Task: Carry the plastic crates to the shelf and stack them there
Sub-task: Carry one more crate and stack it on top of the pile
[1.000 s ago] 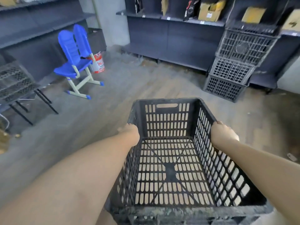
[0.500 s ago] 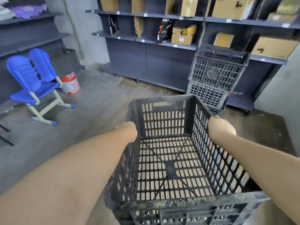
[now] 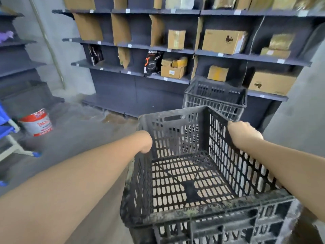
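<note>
I hold a black slotted plastic crate point(image 3: 191, 180) in front of me, empty and open side up. My left hand point(image 3: 145, 142) grips its left rim and my right hand point(image 3: 244, 133) grips its right rim; the fingers of both are hidden over the edges. Straight ahead, a stack of black crates point(image 3: 215, 95) stands against the dark shelf unit point(image 3: 133, 85); the carried crate hides the stack's lower part.
Cardboard boxes point(image 3: 223, 41) fill the upper shelves. A red and white bucket point(image 3: 37, 122) sits on the concrete floor at the left, beside a blue chair point(image 3: 7, 131) at the frame's edge. A grey wall point(image 3: 302, 111) closes in on the right.
I have walked closer to the shelf: the stacked crates and the shelves look larger and nearer. The chair and the bucket have slid left. Both hands keep their grip on the crate.
</note>
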